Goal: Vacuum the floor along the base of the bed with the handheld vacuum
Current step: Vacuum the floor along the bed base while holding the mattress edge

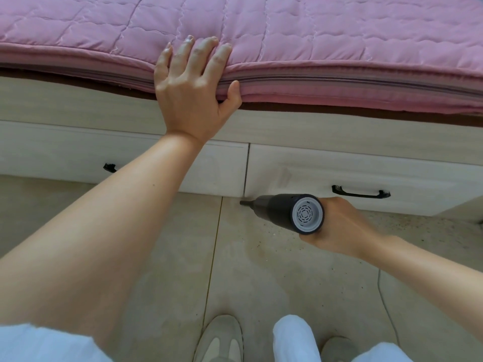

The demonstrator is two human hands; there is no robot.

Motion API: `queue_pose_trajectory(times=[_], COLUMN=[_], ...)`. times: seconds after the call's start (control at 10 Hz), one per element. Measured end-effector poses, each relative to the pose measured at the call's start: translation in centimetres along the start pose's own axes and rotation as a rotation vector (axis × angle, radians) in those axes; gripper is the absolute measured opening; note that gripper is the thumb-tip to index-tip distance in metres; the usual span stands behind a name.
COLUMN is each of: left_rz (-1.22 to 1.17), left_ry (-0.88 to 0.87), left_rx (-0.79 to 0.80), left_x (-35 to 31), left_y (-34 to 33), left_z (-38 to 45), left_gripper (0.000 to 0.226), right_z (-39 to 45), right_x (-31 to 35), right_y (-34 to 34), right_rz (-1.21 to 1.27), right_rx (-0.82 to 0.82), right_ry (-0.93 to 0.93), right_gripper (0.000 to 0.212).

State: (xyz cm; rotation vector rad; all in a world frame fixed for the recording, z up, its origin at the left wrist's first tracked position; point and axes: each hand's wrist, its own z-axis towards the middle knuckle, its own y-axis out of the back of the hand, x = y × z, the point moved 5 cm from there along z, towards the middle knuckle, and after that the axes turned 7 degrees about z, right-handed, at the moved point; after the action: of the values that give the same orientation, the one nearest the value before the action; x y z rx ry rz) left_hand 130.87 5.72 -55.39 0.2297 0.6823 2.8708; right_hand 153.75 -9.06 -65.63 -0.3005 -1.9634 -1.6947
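Tiled floor [261,270] shows grit at three o'clock; we sweep the handheld vacuum [285,211], right hand [339,226] grasping it, along the bed [339,163] base; left hand [193,84] rests relaxed on the mattress [339,35].

Pink quilt [313,35] on bed [339,131]

Evenly lit by soft, diffuse daylight; source direction unclear, possibly from upper right. No hard shadows, only faint shading under the quilt [313,35] edge and beneath the bed base [366,163]. No glare beyond a mild sheen on the left forearm [109,218]. Strong wide-angle bowing along the bed edge. Slight softness and compression smear on floor tiles [261,283], shoes [219,340] and bottom corners. Colours somewhat washed.
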Motion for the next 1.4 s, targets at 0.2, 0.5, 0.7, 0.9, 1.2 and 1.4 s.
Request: queue_pose_trajectory(times=[0.2,0.5,0.7,0.9,1.2,1.4], left_rz=[-0.001,-0.002,-0.001,0.005,0.027,0.055], left_ry=[0.005,0.016,0.013,0.017,-0.019,0.018], left_rx=[0.002,0.009,0.008,0.000,0.116,0.320], left_x=[0.0,0.0,0.0,-0.1,-0.4,-2.0], left_y=[0.0,0.0,0.2,0.2,0.8,1.6], left_z=[0.0,-0.1,0.0,0.1,0.6,1.7], left_gripper=[0.045,0.044,0.044,0.043,0.049,0.061], right_z=[0.6,-1.5,-1.9,-0.9,-1.5,-2.7], right_x=[0.5,0.3,-0.2,-0.3,0.0,0.5], right_y=[-0.3,1.1,1.3,0.6,1.2,2.0], right_rz=[-0.012,0.059,0.085,0.080,0.045,0.051], right_rx=[0.029,0.094,0.068,0.058,0.144,0.199], right_ry=[0.017,-0.013,-0.023,-0.065,0.007,0.009], right_gripper=[0.029,0.047,0.042,0.026,0.026,0.028])
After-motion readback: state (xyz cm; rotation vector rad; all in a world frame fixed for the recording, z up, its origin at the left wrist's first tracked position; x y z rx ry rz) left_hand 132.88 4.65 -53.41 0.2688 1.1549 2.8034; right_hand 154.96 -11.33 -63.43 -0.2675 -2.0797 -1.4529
